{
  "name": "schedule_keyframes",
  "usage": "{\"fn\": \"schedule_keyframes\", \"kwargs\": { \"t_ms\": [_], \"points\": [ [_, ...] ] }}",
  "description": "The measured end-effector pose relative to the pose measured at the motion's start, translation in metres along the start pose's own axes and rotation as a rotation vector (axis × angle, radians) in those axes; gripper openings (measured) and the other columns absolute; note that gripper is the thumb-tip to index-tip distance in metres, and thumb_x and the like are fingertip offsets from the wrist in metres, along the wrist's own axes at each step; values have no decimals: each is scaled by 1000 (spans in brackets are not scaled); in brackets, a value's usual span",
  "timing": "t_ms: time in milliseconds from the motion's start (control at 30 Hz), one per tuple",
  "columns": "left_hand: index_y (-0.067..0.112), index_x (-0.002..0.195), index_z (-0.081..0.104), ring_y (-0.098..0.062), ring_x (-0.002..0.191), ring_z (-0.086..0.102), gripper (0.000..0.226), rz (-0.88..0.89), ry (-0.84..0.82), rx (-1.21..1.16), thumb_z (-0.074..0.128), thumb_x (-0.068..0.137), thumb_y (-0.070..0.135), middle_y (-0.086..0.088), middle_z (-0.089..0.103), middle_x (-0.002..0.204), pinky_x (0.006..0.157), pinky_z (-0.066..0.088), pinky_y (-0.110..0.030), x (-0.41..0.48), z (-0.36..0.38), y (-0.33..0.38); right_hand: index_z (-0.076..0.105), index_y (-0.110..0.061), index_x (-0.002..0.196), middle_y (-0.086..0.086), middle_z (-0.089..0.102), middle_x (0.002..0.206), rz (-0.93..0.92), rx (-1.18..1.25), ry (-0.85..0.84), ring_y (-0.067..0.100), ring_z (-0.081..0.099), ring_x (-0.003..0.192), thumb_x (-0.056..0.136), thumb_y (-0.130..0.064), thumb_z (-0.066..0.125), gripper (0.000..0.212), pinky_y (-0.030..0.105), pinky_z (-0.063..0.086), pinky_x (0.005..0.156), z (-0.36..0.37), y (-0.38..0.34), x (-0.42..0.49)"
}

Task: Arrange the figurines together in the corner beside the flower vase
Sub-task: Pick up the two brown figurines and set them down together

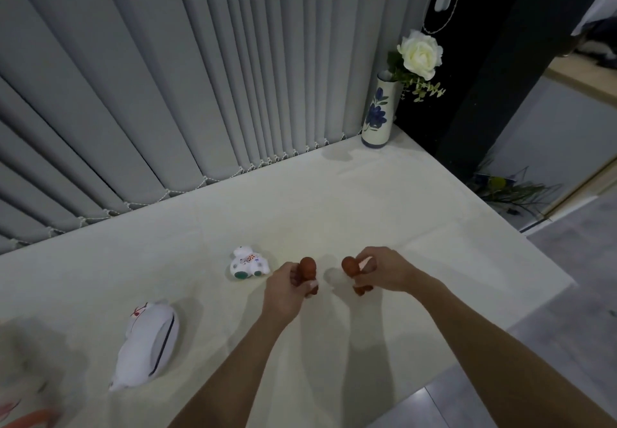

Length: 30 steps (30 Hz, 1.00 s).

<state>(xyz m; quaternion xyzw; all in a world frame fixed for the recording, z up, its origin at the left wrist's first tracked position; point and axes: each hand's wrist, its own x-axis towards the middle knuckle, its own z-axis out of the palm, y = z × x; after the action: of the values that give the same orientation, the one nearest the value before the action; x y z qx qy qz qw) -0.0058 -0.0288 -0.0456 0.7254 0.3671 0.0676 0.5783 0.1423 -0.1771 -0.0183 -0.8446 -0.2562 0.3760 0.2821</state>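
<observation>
My left hand grips a small brown figurine at the middle of the cream table. My right hand grips a second brown figurine a short way to the right; the two figurines do not touch. A small white painted figurine lies on the table just left of my left hand. A larger white figurine lies on its side nearer the front left. The flower vase, white with blue flowers and holding a white rose, stands in the far right corner.
Grey vertical blinds run along the table's back edge. The table's right edge drops to a grey floor. A dark wall panel rises behind the vase. Blurred reddish shapes sit at the bottom left corner.
</observation>
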Motion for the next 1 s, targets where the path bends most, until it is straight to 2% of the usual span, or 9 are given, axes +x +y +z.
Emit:
{"fn": "schedule_keyframes", "kwargs": {
  "t_ms": [33, 100, 167, 333, 367, 467, 633, 867, 1000],
  "points": [
    [10, 80, 55, 5, 43, 59, 20, 8, -6, -9, 67, 77, -6, 2, 62, 65, 49, 48, -6, -1, 3, 0, 64, -19, 92, -4, 68, 67, -13, -8, -3, 6, 62, 59, 70, -13, 76, 26, 13, 45, 56, -4, 2, 1],
    [10, 81, 57, 7, 43, 58, 19, 30, -9, -26, 67, 77, -5, 0, 63, 67, 49, 46, -3, -2, 11, 1, 63, -20, 69, -8, 61, 57, -45, -35, 1, 10, 61, 59, 70, -10, 74, 15, 14, 45, 57, -9, 5, 2],
    [17, 73, 57, 6, 47, 59, 25, 51, 9, -45, 67, 75, -6, -1, 64, 68, 52, 48, -4, -3, 19, 2, 57, -12, 59, -3, 57, 58, -62, -54, 17, 15, 58, 61, 70, -8, 74, 20, 20, 46, 60, -10, 7, 4],
    [30, 60, 56, 12, 56, 59, 43, 84, 72, -98, 68, 72, -9, 11, 66, 58, 58, 50, -4, -12, 37, 5, 61, -4, 75, 6, 59, 77, -167, -39, 36, 9, 55, 63, 67, -4, 78, 19, 4, 43, 53, -4, 11, 5],
    [33, 60, 56, 11, 59, 60, 44, 79, 85, -103, 69, 71, -8, 14, 66, 57, 60, 51, -6, -14, 40, 4, 63, -4, 80, 8, 63, 81, -194, -48, 45, 13, 58, 69, 66, -3, 78, 20, 6, 46, 60, -2, 12, 4],
    [36, 67, 56, 7, 69, 61, 39, 79, 117, -51, 74, 70, 1, 16, 64, 68, 63, 48, -9, -21, 48, 2, 67, -3, 90, 15, 70, 95, -259, -39, 56, 25, 64, 87, 67, 2, 74, 24, 33, 55, 80, 1, 15, 2],
    [19, 77, 61, 11, 67, 61, 20, 110, 158, -18, 73, 72, 3, 12, 64, 71, 61, 44, 2, -31, 58, -4, 67, -5, 88, 1, 65, 86, -303, -9, 61, 15, 61, 82, 69, 7, 67, 23, 24, 51, 78, 4, 20, 0],
    [14, 75, 59, 14, 68, 58, 26, 149, 142, -41, 63, 75, -11, 8, 63, 72, 64, 44, 1, -37, 59, -6, 67, -8, 82, -3, 65, 81, -269, 0, 63, 12, 61, 78, 66, 11, 64, 25, 11, 48, 67, 3, 33, 1],
    [10, 76, 60, 11, 68, 58, 25, 154, 148, -48, 62, 73, -14, 6, 64, 72, 65, 45, 1, -38, 59, -10, 67, -7, 81, 3, 67, 81, -268, 45, 76, 16, 64, 79, 65, 12, 64, 25, 19, 52, 71, 4, 38, 2]
  ]
}}
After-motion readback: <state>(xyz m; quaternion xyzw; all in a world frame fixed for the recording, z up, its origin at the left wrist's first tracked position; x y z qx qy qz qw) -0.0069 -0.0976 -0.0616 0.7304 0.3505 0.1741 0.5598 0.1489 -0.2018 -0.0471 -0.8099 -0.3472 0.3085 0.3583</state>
